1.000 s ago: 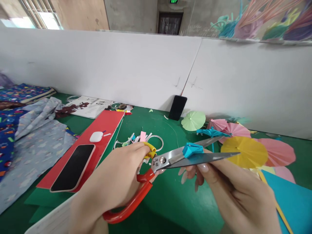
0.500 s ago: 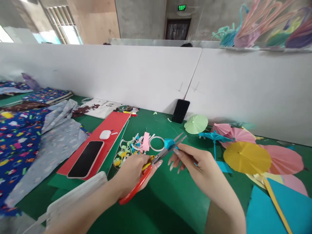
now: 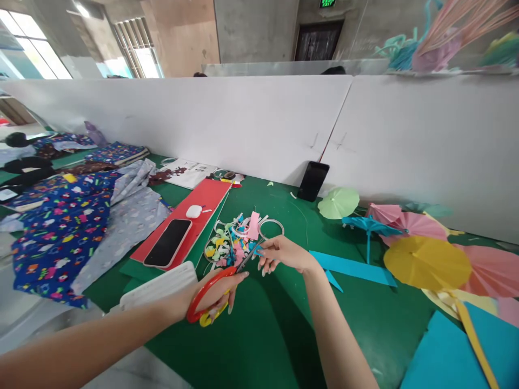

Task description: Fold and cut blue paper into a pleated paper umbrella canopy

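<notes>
Head view: small blue paper piece (image 3: 258, 249), largely hidden, pinched at right hand's (image 3: 281, 254) fingertips. Left hand (image 3: 214, 294) wrapped round red-and-yellow-handled metal scissors (image 3: 227, 273), left of paper; blade tips indistinct against multicoloured paper scraps (image 3: 229, 241), inward from green table's (image 3: 251, 346) far edge.

The scissors (image 3: 231, 272) have 1 red handle and 1 yellow. The table (image 3: 243, 351) is green, the paper strip (image 3: 352, 268) blue, the scraps (image 3: 227, 237) yellow, white, pink and blue. Of the paper umbrellas (image 3: 427, 266), 1 is pale green, 1 yellow, others pink. Dark blue cloth (image 3: 68, 221) bears a multicoloured print.
</notes>
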Action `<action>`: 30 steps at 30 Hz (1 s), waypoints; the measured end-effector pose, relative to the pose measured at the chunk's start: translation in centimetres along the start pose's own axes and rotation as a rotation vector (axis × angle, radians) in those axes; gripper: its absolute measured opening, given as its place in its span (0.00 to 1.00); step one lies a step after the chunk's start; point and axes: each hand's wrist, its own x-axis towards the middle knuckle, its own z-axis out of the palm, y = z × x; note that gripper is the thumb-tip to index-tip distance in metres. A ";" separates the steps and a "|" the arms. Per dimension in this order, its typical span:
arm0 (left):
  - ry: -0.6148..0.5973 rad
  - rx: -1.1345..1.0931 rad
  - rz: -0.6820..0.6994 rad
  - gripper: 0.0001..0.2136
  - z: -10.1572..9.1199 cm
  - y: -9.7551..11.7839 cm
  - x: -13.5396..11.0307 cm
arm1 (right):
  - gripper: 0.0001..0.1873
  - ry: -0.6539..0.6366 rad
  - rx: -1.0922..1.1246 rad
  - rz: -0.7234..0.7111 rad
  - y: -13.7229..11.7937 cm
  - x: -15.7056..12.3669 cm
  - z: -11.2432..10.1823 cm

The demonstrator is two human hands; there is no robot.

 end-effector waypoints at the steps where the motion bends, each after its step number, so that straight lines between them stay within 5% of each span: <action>1: -0.039 -0.020 -0.028 0.28 -0.1 -0.5 0.4 | 0.11 -0.013 -0.005 0.017 0.4 0.3 0.0; 6: -0.135 -0.139 -0.122 0.19 -0.9 -1.6 2.0 | 0.11 -0.001 -0.017 0.079 1.6 1.1 0.1; 9: -0.113 -0.207 -0.099 0.23 -1.6 -1.2 1.9 | 0.11 0.045 0.002 0.064 1.2 0.7 -0.1; 18: -0.080 -0.249 -0.021 0.29 -2.2 1.2 -1.1 | 0.13 0.157 0.148 -0.219 -4.0 -5.1 0.0; 26: -0.326 -0.463 -0.063 0.29 -0.4 1.4 0.9 | 0.09 0.130 0.232 -0.430 -6.0 -8.9 1.0; 30: -0.422 -0.555 0.001 0.29 0.0 1.8 1.4 | 0.08 0.189 0.310 -0.408 -6.1 -9.1 0.6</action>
